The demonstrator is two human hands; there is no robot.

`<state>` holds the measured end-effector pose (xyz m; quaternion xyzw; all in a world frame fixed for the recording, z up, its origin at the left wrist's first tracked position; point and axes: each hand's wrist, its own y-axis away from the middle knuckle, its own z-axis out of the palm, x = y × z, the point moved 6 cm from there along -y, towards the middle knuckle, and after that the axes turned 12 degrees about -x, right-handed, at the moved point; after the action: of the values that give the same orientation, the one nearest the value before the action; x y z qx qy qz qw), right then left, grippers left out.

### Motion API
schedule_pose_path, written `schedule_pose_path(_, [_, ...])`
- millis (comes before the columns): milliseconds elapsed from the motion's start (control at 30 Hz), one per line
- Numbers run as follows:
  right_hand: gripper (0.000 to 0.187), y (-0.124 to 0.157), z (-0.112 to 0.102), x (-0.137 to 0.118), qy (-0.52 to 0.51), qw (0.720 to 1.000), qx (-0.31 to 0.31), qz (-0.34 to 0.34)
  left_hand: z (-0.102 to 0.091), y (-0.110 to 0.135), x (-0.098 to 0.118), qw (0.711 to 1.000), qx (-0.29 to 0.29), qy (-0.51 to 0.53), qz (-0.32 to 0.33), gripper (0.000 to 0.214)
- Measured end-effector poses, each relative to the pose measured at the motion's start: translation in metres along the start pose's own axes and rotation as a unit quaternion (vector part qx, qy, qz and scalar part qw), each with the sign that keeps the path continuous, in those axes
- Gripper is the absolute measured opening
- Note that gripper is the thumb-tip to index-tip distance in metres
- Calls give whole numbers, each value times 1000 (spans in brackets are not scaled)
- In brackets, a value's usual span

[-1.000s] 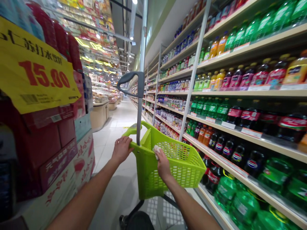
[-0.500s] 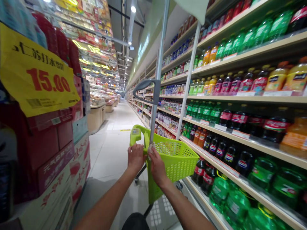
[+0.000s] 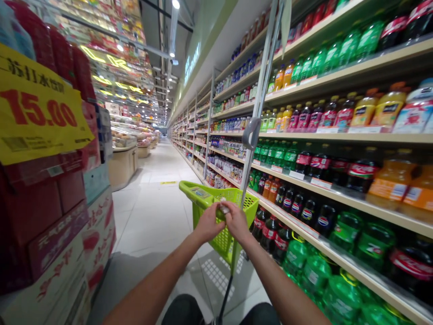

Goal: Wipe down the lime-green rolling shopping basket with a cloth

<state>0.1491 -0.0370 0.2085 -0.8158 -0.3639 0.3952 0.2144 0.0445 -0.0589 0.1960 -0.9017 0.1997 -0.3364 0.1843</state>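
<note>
A lime-green shopping basket [image 3: 206,196] on a wheeled frame stands in the aisle ahead of me. Its grey pull handle [image 3: 251,133] rises on a tall metal pole. My left hand [image 3: 209,222] is closed on the basket's near rim. My right hand [image 3: 237,219] is beside it, fingers pinched round a small white crumpled thing [image 3: 223,208] pressed at the rim by the pole's base. The two hands touch each other.
Drink shelves [image 3: 338,135] with green, dark and orange bottles run along the right. Stacked red and white cartons [image 3: 57,216] with a yellow 15.00 price sign [image 3: 37,117] stand at the left. The tiled aisle [image 3: 158,180] stretches ahead.
The basket has swung away to the right and turned, its pole leaning right. My hands have come together on the near rim. My view has shifted towards the shelves.
</note>
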Motion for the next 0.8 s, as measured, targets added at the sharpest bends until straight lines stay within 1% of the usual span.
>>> schedule_pose_path(67, [43, 4, -5, -1, -21, 999, 21, 26, -3, -3, 9, 998, 5, 56, 3, 56])
schedule_pose_path(133, [40, 5, -11, 6, -49, 996, 29, 74, -4, -9, 20, 998, 17, 56, 16, 55])
schedule_pose_path(200, [41, 4, -18, 16, -76, 989, 30, 121, 6, -17, 33, 999, 0, 18, 43, 53])
schedule_pose_path(267, [48, 1, -27, 24, -90, 984, 25, 149, 22, -24, 42, 998, -18, -26, 48, 52])
schedule_pose_path(333, [53, -1, -36, 29, -86, 984, 14, 158, 32, -27, 45, 997, -2, -75, 27, 47])
schedule_pose_path(400, [54, 1, -42, 32, -65, 984, 8, 167, 35, -26, 44, 991, 4, -129, 28, 40])
schedule_pose_path(467, [52, 8, -45, 36, -27, 982, 6, 185, 26, -21, 36, 982, 1, -183, 49, 35])
schedule_pose_path(500, [51, 13, -44, 39, -4, 981, -2, 195, 16, -18, 28, 978, 10, -204, 47, 34])
schedule_pose_path(533, [49, 17, -41, 40, 20, 980, -15, 200, 4, -15, 17, 975, 29, -219, 29, 33])
schedule_pose_path(600, [46, 25, -35, 39, 61, 978, -43, 193, -23, -11, -6, 969, 78, -229, -43, 35])
schedule_pose_path(633, [45, 27, -32, 37, 79, 978, -54, 188, -30, -10, -13, 967, 91, -227, -71, 36])
schedule_pose_path(667, [44, 28, -30, 35, 97, 976, -61, 185, -33, -10, -16, 967, 90, -224, -84, 37])
schedule_pose_path(700, [44, 28, -28, 31, 116, 973, -66, 188, -29, -12, -13, 969, 76, -222, -77, 37])
schedule_pose_path(733, [44, 27, -28, 28, 133, 968, -71, 199, -21, -14, -5, 973, 54, -219, -57, 36])
schedule_pose_path(800, [46, 26, -29, 23, 158, 957, -81, 229, 0, -17, 17, 978, 8, -211, -5, 32])
